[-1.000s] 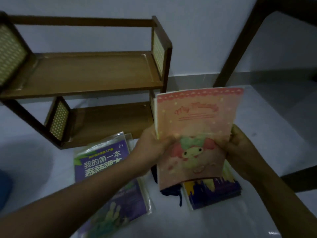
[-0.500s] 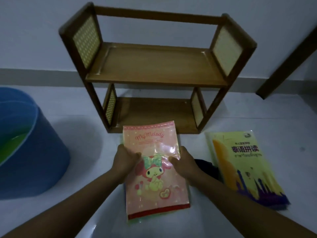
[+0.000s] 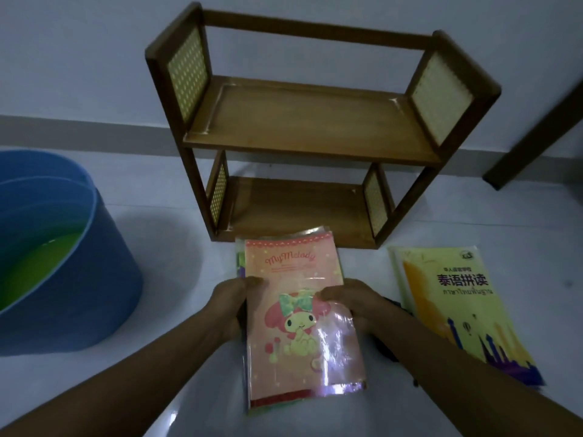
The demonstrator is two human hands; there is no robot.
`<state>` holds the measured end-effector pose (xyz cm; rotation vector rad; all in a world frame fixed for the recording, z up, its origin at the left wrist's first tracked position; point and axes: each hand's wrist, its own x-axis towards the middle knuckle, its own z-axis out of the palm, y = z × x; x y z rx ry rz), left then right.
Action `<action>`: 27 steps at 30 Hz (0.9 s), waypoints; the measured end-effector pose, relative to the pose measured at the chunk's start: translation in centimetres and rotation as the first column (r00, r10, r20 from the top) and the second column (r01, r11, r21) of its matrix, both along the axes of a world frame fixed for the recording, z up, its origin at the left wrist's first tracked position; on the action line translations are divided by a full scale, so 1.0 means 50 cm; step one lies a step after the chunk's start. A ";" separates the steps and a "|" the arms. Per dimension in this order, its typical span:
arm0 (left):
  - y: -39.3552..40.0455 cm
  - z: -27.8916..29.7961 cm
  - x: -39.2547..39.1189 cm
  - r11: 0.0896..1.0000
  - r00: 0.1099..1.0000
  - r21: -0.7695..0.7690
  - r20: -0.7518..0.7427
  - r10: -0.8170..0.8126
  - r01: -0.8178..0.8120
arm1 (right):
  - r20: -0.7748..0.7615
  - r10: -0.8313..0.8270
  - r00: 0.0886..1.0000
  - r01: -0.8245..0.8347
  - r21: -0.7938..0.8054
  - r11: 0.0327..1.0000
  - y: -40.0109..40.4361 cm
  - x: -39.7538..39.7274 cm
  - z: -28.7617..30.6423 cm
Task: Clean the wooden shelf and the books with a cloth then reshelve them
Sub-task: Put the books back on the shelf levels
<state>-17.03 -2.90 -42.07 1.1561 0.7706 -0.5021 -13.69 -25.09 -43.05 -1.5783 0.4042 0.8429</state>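
**Pink book held over a stack in front of the shelf**

Both hands are on the pink book (image 3: 299, 313): left hand (image 3: 230, 305) curls round its left edge, thumb on the cover, and right hand (image 3: 353, 302) grips the right edge. It sits on other books on the floor, just in front of the shelf (image 3: 315, 127). Yellow book (image 3: 457, 304) lies to the right, blue tub (image 3: 94, 272) on the left. A dark cloth (image 3: 394, 302) peeks out behind the right wrist.

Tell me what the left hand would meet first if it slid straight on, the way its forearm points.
Likely the wooden shelf: the left hand, gripping the pink cartoon-cover book, aims up-right at its lower-left post. Depth is unclear.
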 end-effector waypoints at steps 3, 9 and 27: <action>0.004 0.058 -0.006 0.979 0.934 0.101 0.299 -0.197 0.174 | 0.242 0.078 0.967 -0.115 0.143 0.983 -0.007 -0.017 0.054; 0.034 0.185 -0.045 0.818 0.517 0.575 0.690 -0.506 0.033 | 0.539 -0.021 0.842 -0.115 0.216 0.970 -0.038 -0.069 0.191; 0.037 0.139 -0.075 0.752 0.534 0.654 0.608 -0.587 0.082 | 0.559 0.052 0.828 -0.097 0.050 0.994 -0.070 -0.084 0.079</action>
